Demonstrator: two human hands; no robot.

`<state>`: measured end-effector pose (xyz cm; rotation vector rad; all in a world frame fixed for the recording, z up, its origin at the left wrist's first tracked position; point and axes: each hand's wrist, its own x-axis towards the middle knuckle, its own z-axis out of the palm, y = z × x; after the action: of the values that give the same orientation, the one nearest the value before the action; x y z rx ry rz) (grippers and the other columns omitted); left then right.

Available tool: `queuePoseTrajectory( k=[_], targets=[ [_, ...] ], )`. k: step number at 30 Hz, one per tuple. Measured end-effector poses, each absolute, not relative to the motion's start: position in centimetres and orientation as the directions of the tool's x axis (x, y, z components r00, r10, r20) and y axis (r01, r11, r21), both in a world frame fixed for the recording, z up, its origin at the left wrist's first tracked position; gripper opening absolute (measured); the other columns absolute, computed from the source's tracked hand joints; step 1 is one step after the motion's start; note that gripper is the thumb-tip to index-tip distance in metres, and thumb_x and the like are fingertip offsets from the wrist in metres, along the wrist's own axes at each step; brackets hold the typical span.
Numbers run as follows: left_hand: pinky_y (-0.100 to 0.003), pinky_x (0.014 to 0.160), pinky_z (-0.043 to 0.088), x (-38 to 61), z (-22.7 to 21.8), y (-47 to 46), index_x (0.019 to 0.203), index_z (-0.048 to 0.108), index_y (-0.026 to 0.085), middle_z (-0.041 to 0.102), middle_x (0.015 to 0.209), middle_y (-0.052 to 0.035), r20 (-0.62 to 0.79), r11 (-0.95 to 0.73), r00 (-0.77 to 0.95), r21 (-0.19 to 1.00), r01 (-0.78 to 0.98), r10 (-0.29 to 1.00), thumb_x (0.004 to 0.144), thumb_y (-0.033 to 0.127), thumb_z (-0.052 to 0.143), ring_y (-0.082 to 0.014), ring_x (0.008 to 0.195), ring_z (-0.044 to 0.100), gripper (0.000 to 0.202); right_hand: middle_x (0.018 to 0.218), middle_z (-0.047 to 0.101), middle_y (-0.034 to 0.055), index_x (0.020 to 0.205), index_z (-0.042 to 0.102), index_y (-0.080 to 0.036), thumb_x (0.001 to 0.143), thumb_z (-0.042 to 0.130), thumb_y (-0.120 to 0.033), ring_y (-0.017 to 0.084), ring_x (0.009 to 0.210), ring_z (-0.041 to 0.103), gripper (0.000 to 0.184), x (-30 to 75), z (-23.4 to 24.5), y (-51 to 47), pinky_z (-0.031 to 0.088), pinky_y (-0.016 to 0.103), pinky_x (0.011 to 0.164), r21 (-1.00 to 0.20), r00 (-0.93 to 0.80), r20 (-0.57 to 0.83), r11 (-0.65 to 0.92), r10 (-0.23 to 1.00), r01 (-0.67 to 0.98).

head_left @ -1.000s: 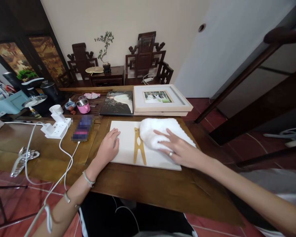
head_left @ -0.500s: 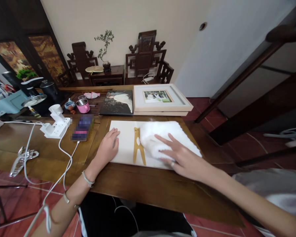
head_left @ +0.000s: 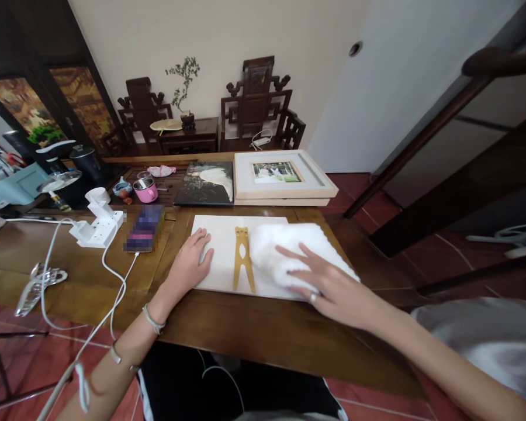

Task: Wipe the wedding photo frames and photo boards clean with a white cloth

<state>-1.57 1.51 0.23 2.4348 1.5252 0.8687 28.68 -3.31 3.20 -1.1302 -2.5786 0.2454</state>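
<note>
A flat white board [head_left: 219, 251] lies near the table's front edge. On it is a gold-coloured, two-legged piece [head_left: 242, 252] with an oval gap in the middle; I cannot tell whether it is attached. A fluffy white cloth [head_left: 272, 245] covers the board's right part and overhangs its right edge. My right hand [head_left: 328, 286], fingers spread and wearing a ring, rests flat on the cloth. My left hand [head_left: 190, 260] lies with loosely stretched fingers on the board's left edge, holding nothing.
Behind the board lie a dark photo panel [head_left: 206, 182] and stacked pale frames [head_left: 284, 175]. To the left are a phone [head_left: 144, 228], a white power strip [head_left: 99, 228] with trailing cables, a clear hair claw [head_left: 39, 287] and a pink cup [head_left: 145, 190].
The cloth and my right hand have shifted slightly toward me, showing more of the board's far edge. My left hand stays on the board's left edge.
</note>
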Motion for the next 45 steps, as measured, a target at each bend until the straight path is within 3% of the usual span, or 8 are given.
queuePoseTrajectory(
  k=[8,12,17,25,32,37,42,45],
  targets=[
    [-0.047,0.109,0.038,-1.7,0.1,1.6,0.118,0.057,0.013,0.056,0.131,-0.0157,0.412,-0.487,0.320,0.408,0.772,0.853,0.088,0.022,0.049,-0.0260,0.130,0.046,0.032,0.133,0.056,0.0078,0.115,0.063,-0.023,0.093,0.036,-0.039,0.035,0.129,0.042,0.039,29.5,3.0,5.0,0.040,0.058,0.101,-0.302,-0.492,0.169,0.520,0.854,0.799],
    [-0.047,0.110,0.037,-1.6,0.3,1.5,0.118,0.057,0.013,0.055,0.132,-0.0162,0.398,-0.474,0.311,0.424,0.772,0.863,0.088,0.021,0.050,-0.0263,0.130,0.046,0.033,0.143,0.045,0.0100,0.110,0.066,-0.021,0.092,0.039,-0.037,0.036,0.131,0.038,0.036,29.4,2.7,2.9,0.039,0.058,0.102,-0.282,-0.489,0.215,0.533,0.845,0.798],
    [-0.047,0.110,0.036,-1.4,0.4,1.4,0.119,0.057,0.010,0.054,0.133,-0.0183,0.379,-0.460,0.308,0.423,0.781,0.872,0.088,0.021,0.049,-0.0272,0.131,0.045,0.034,0.150,0.032,0.0097,0.092,0.070,-0.022,0.088,0.044,-0.024,0.033,0.133,0.036,0.026,29.5,2.6,-4.5,0.029,0.057,0.110,-0.254,-0.622,0.267,0.677,0.736,0.691],
    [-0.046,0.110,0.036,-1.4,0.3,1.4,0.118,0.057,0.012,0.054,0.133,-0.0171,0.396,-0.470,0.310,0.417,0.778,0.865,0.087,0.022,0.049,-0.0271,0.131,0.045,0.033,0.145,0.041,0.0047,0.077,0.067,-0.025,0.074,0.054,-0.013,0.032,0.138,0.026,0.018,28.9,3.2,-10.5,0.023,0.063,0.110,-0.184,-0.788,0.238,0.823,0.568,0.538],
    [-0.045,0.110,0.037,-1.5,0.4,1.5,0.119,0.057,0.007,0.054,0.132,-0.0195,0.400,-0.480,0.322,0.401,0.780,0.858,0.087,0.022,0.050,-0.0278,0.131,0.045,0.035,0.149,0.034,0.0095,0.094,0.070,-0.021,0.089,0.045,-0.027,0.034,0.131,0.039,0.025,29.6,2.7,-2.8,0.029,0.059,0.109,-0.277,-0.650,0.250,0.696,0.718,0.662],
    [-0.047,0.109,0.038,-1.6,0.2,1.5,0.118,0.057,0.010,0.055,0.132,-0.0181,0.414,-0.489,0.324,0.396,0.778,0.851,0.087,0.022,0.050,-0.0276,0.130,0.046,0.034,0.143,0.045,0.0123,0.108,0.067,-0.018,0.093,0.037,-0.039,0.040,0.128,0.042,0.040,29.5,3.2,3.9,0.045,0.058,0.094,-0.261,-0.573,0.197,0.606,0.795,0.751],
    [-0.046,0.110,0.038,-1.6,0.1,1.5,0.118,0.057,0.009,0.055,0.132,-0.0186,0.419,-0.487,0.316,0.407,0.773,0.851,0.087,0.022,0.051,-0.0280,0.130,0.046,0.034,0.115,0.067,0.0091,0.119,0.061,-0.018,0.093,0.036,-0.040,0.036,0.116,0.055,0.042,28.9,3.6,6.5,0.046,0.056,0.093,-0.221,-0.568,0.193,0.599,0.800,0.770],
    [-0.045,0.110,0.038,-1.5,0.1,1.5,0.119,0.057,0.010,0.055,0.132,-0.0178,0.419,-0.484,0.311,0.411,0.773,0.853,0.087,0.022,0.051,-0.0273,0.130,0.045,0.034,0.120,0.064,0.0107,0.116,0.063,-0.018,0.094,0.036,-0.037,0.036,0.119,0.053,0.040,28.5,3.6,5.5,0.046,0.055,0.093,-0.202,-0.576,0.223,0.615,0.786,0.762]
  ],
)
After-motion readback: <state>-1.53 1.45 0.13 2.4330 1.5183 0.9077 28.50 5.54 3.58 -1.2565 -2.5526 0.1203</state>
